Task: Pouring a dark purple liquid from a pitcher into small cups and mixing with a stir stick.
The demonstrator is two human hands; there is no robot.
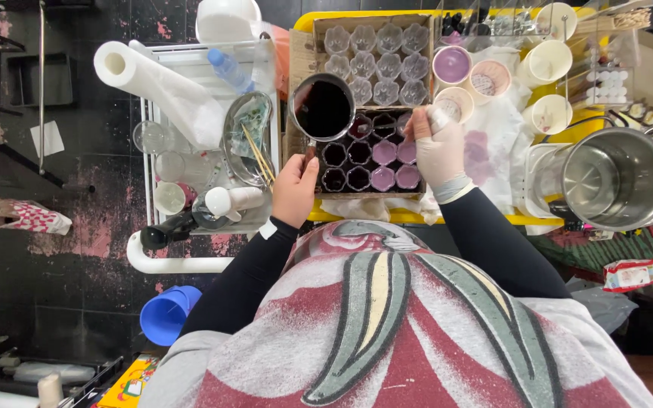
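My left hand (295, 190) is bare and grips the handle of a small metal pot (322, 107) full of dark liquid, held over the left edge of a cardboard tray (366, 194). The tray holds several small moulded cups (372, 155), some filled dark, some pale purple. My right hand (438, 146), in a white glove, rests on the tray's upper right corner, touching the cups there. Behind it lies a second tray of empty clear cups (376, 54).
A large steel pot (615, 178) stands at the right. Paper cups (453, 65) with purple and white contents sit behind the trays. At the left, a white cart (162, 261) carries a paper towel roll (162, 87), glasses, a metal dish with wooden sticks (248, 137). A blue cup (166, 313) lies on the floor.
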